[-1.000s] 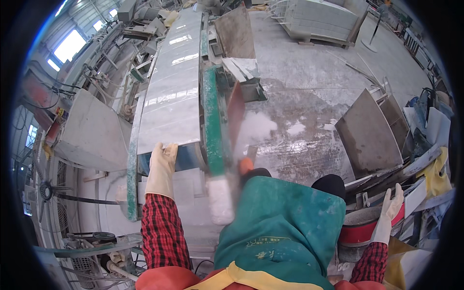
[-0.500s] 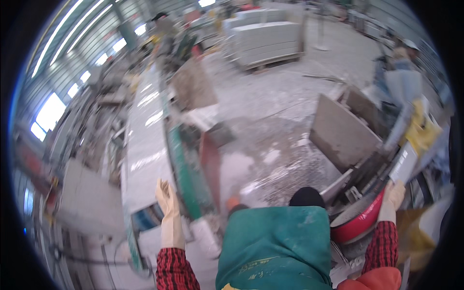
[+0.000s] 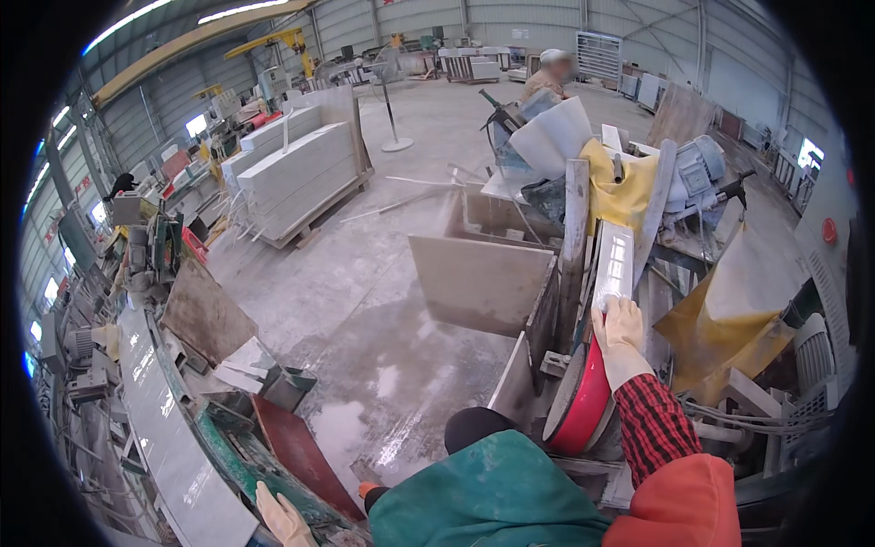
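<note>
My right hand (image 3: 622, 339), in a cream rubber glove, grips the near end of a glossy white stone strip (image 3: 612, 264). The strip lies lengthwise away from me, at the end of a red-sided belt (image 3: 588, 406). My left hand (image 3: 283, 521), gloved the same way, shows at the lower edge with its fingers stretched out and holding nothing. It is beside the green rail (image 3: 223, 451) of a long, wet, pale stone surface (image 3: 169, 428). A green apron (image 3: 492, 492) covers my front.
Brown-grey slabs (image 3: 483, 283) stand upright left of the belt. Yellow sheeting (image 3: 620, 187) drapes the machine beyond the strip, near a blue motor (image 3: 694, 173). A co-worker (image 3: 547, 77) is behind it. Stacked white slabs (image 3: 296, 173) sit on a pallet; a reddish board (image 3: 305, 456) leans near the left rail.
The view has swung to the right, bringing the strip and belt nearer the middle. My left hand now appears lower, at the bottom edge. My right hand stays at the strip's near end.
</note>
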The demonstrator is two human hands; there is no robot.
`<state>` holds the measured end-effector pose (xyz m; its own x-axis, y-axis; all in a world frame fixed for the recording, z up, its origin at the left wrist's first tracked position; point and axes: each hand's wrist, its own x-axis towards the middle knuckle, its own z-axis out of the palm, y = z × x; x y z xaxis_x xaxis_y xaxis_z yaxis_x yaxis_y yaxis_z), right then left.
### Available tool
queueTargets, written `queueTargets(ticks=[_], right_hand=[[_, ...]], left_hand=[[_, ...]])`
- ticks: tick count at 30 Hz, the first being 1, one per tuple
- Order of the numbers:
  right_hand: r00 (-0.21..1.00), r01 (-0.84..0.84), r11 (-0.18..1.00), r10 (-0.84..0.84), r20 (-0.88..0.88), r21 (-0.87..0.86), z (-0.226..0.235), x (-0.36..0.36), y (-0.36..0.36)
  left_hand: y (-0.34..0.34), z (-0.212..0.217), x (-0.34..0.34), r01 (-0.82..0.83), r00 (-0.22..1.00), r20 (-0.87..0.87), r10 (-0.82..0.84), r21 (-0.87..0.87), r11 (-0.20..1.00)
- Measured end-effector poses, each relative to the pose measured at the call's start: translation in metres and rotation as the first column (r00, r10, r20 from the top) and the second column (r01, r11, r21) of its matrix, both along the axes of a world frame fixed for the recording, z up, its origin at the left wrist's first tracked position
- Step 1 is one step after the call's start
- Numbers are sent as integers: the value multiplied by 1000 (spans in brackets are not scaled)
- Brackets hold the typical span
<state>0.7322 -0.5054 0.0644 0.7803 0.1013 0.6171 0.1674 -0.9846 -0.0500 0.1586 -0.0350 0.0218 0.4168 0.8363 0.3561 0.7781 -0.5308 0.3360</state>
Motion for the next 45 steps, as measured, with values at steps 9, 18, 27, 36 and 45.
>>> queueTargets(ticks=[9,18,27,36,45], right_hand=[[984,162,986,-164,-67,-41,6,-5,28],[990,127,990,-131,-56,-67,5,-11,26],[996,72,997,-73,-53,-20,4,-18,24],[997,53,999,-53,-50,0,2,-28,23],[995,67,998,-67,-79,-3,4,-39,28]], left_hand=[[-2,5,-17,-13,999,-36,12,-31,999],[7,-12,-15,51,998,-40,-47,106,993],[7,-12,-12,51,997,-59,-43,135,990],[5,-9,-9,60,998,-36,-56,133,989],[11,-14,-13,73,997,-41,-67,151,986]])
